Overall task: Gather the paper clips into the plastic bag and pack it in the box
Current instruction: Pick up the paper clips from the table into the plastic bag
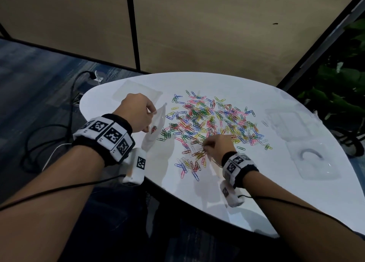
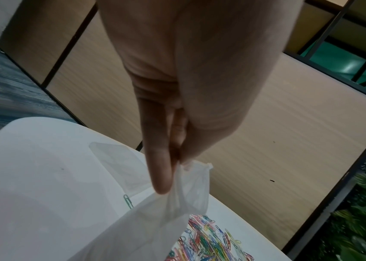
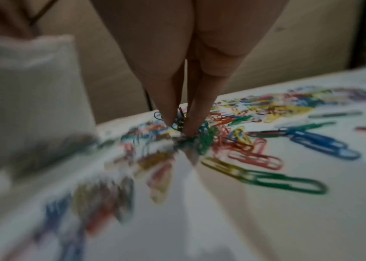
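Several coloured paper clips (image 1: 209,123) lie spread over the white table (image 1: 256,192). My left hand (image 1: 138,111) pinches the top edge of a clear plastic bag (image 1: 156,129), which hangs down with a few clips inside; in the left wrist view the fingers (image 2: 159,167) clamp the bag (image 2: 155,220). My right hand (image 1: 219,145) is down at the near edge of the pile, fingertips (image 3: 191,123) pinching a small bunch of paper clips (image 3: 178,121). A clear plastic box (image 1: 286,121) sits at the right, its lid (image 1: 314,161) lying nearer.
Another flat clear plastic bag (image 1: 136,92) lies at the table's far left. Cables (image 1: 65,123) trail on the carpet left of the table. Partition walls stand behind, and a green plant (image 1: 339,88) is at the right.
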Demonstrator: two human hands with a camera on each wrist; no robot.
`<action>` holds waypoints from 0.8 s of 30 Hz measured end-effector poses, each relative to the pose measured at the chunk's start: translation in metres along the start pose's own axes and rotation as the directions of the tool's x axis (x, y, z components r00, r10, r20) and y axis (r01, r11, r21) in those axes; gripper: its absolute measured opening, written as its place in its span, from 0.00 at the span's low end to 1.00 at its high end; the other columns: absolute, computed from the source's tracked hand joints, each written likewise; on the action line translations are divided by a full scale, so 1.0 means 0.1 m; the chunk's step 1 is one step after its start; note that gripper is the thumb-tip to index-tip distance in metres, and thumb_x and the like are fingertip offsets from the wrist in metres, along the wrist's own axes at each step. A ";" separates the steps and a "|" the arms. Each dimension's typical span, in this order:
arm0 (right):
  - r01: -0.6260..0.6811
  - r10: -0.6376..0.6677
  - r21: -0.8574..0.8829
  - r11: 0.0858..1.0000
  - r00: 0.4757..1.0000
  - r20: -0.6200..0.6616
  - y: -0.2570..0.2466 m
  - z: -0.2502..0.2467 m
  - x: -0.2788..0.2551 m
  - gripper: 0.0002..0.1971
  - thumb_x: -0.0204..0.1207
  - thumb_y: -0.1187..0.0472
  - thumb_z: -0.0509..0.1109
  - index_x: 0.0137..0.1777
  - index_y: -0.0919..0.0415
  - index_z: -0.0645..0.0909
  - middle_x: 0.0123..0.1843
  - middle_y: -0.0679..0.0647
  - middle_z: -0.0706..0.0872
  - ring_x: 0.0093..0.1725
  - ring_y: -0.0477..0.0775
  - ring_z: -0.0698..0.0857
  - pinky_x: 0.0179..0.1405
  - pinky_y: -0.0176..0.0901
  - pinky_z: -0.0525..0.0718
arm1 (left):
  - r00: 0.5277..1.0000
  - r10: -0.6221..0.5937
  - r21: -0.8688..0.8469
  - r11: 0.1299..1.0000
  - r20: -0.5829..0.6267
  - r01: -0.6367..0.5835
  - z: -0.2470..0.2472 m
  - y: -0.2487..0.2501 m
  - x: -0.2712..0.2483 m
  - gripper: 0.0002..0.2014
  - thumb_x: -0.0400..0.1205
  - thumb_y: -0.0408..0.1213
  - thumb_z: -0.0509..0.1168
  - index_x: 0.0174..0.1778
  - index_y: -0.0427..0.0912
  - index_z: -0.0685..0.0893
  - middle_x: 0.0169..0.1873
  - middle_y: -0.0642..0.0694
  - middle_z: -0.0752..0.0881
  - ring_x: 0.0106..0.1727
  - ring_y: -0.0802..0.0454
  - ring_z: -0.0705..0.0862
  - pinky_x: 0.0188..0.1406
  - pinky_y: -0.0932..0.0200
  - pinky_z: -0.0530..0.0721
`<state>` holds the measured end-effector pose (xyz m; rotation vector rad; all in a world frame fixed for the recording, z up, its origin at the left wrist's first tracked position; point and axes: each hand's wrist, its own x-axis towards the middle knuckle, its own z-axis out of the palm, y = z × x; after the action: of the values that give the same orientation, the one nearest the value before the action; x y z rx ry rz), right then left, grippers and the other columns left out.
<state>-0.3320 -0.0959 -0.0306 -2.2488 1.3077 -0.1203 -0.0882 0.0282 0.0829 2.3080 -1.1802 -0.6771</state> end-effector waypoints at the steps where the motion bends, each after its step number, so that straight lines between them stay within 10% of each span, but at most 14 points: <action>1: -0.062 0.063 0.117 0.991 0.998 -0.006 -0.02 -0.07 0.01 0.05 0.75 0.66 0.75 0.47 0.57 0.91 0.43 0.52 0.93 0.43 0.50 0.91 0.50 0.42 0.91 | 1.000 -0.002 -0.001 1.000 0.008 0.002 0.01 0.01 0.00 0.09 0.85 0.29 0.65 0.50 0.41 0.90 0.35 0.37 0.93 0.29 0.44 0.94 0.45 0.52 0.95; 6: -0.126 0.103 0.806 0.578 0.991 0.080 -0.48 -0.48 -0.01 0.06 0.74 0.73 0.75 0.49 0.67 0.88 0.45 0.63 0.92 0.47 0.62 0.92 0.52 0.49 0.91 | 0.999 -0.003 -0.009 1.000 0.044 0.003 0.03 0.04 0.01 0.09 0.85 0.30 0.64 0.51 0.41 0.90 0.34 0.36 0.94 0.31 0.44 0.94 0.46 0.49 0.95; 10: -0.034 -0.097 0.920 0.390 0.992 0.078 -1.03 -0.57 -0.05 0.05 0.74 0.75 0.73 0.49 0.70 0.86 0.42 0.64 0.90 0.40 0.58 0.90 0.49 0.45 0.91 | 0.999 0.008 -0.023 1.000 0.052 -0.007 0.06 0.07 0.02 0.09 0.84 0.29 0.64 0.53 0.40 0.90 0.33 0.37 0.94 0.31 0.44 0.94 0.46 0.51 0.95; 13: -0.036 -0.143 0.899 0.437 0.984 0.109 -1.30 -0.42 -0.03 0.04 0.75 0.75 0.73 0.48 0.69 0.86 0.39 0.62 0.90 0.36 0.56 0.90 0.48 0.45 0.92 | 0.999 0.011 -0.046 0.999 0.054 -0.008 0.05 0.09 0.00 0.10 0.84 0.28 0.64 0.52 0.39 0.91 0.34 0.35 0.93 0.32 0.42 0.94 0.46 0.50 0.95; 18: 0.139 -0.260 0.602 0.786 0.958 0.118 -1.48 -0.22 0.09 0.08 0.75 0.65 0.74 0.50 0.53 0.89 0.42 0.57 0.93 0.40 0.58 0.93 0.51 0.55 0.92 | 1.000 -0.029 -0.065 0.997 0.001 0.029 -0.04 0.02 -0.01 0.12 0.82 0.25 0.62 0.47 0.36 0.92 0.34 0.35 0.93 0.33 0.40 0.94 0.46 0.47 0.95; 24: 0.098 -0.131 0.575 0.812 0.991 0.015 -1.40 -0.39 0.47 0.13 0.81 0.71 0.63 0.50 0.61 0.89 0.47 0.59 0.91 0.41 0.56 0.91 0.49 0.54 0.92 | 0.981 -0.129 -0.119 0.987 -0.143 0.112 -0.27 -0.23 0.05 0.10 0.83 0.26 0.65 0.50 0.36 0.92 0.39 0.36 0.93 0.33 0.41 0.94 0.48 0.48 0.95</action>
<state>-0.2104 -0.0960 0.0620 -1.7856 0.9379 -0.4365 -0.0553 0.0412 0.0890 2.3064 -0.9182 -0.5841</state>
